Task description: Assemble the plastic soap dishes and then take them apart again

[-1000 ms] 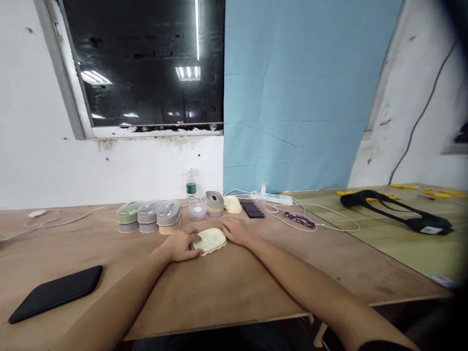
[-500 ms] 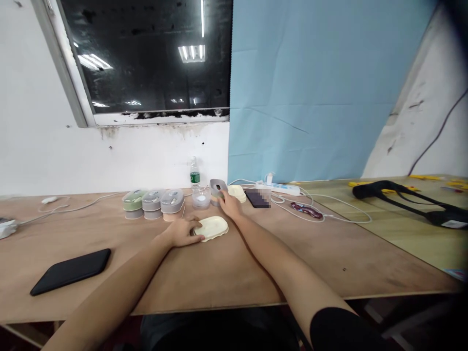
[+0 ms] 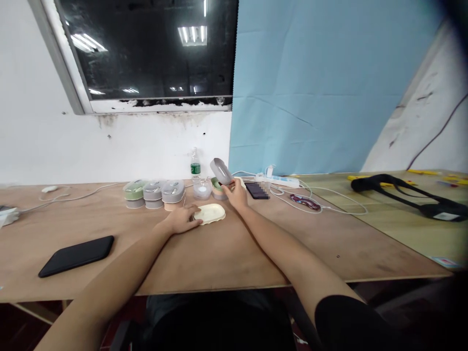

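My left hand has its thumb and fingers closed around the left end of a shallow cream oval lid-like piece lying on the table. Farther off, my right hand grips a grey oval tub by its lower end, raised and tilted. Below it stands a container with a green top, partly covered by the right hand. A clear round container is just left of that. Another cream piece shows partly behind the right hand.
Several stacked lidded boxes stand left of the clear container, with a green-labelled bottle behind. A black phone-like slab lies front left. To the right are a dark phone, a power strip, cables and a black frame.
My right hand has lifted and tilted the grey tub, exposing the green-topped container beneath. My left hand stays on the cream piece. The camera view has shifted slightly.
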Available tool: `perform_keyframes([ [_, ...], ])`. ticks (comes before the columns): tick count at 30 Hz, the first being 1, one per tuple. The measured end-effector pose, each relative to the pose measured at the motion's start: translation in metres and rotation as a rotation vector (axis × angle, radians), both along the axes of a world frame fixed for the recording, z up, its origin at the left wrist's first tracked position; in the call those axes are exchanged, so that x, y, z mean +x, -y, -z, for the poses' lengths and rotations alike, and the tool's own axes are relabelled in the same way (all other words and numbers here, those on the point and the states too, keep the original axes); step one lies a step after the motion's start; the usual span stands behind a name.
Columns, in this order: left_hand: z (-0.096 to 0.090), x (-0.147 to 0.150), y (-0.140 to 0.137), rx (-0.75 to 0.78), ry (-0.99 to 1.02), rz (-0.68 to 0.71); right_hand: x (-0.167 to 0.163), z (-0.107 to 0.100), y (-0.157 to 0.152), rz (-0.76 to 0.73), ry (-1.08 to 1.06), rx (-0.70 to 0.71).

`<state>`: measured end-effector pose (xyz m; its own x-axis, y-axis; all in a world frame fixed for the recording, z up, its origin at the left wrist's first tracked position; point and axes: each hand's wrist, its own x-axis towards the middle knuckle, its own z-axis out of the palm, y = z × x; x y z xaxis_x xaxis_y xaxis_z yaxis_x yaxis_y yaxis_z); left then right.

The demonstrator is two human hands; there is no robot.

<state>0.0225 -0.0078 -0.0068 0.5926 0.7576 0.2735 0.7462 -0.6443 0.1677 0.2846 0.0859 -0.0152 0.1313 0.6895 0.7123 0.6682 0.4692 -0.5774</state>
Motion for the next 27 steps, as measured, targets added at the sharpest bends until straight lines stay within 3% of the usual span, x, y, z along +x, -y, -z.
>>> perform_keyframes([
  [6,-0.002,-0.001,0.002,0.056,0.17,-0.14,0.004,-0.001,0.043,-0.232,-0.041,0.116],
  [10,-0.004,-0.002,0.003,0.153,0.308,-0.183,0.0,-0.002,0.066,-0.381,-0.034,0.052],
  [16,-0.009,0.0,0.008,0.212,0.324,-0.116,-0.004,-0.002,0.054,-0.326,-0.086,-0.135],
  [20,-0.008,-0.004,0.004,0.184,0.252,-0.148,0.002,0.003,0.042,-0.352,0.035,-0.301],
  [23,-0.005,-0.006,0.0,0.089,0.204,-0.132,0.003,0.008,0.037,-0.348,0.22,-0.389],
  [27,-0.001,-0.003,-0.002,-0.057,0.152,-0.098,0.001,0.013,0.031,-0.289,0.293,-0.383],
])
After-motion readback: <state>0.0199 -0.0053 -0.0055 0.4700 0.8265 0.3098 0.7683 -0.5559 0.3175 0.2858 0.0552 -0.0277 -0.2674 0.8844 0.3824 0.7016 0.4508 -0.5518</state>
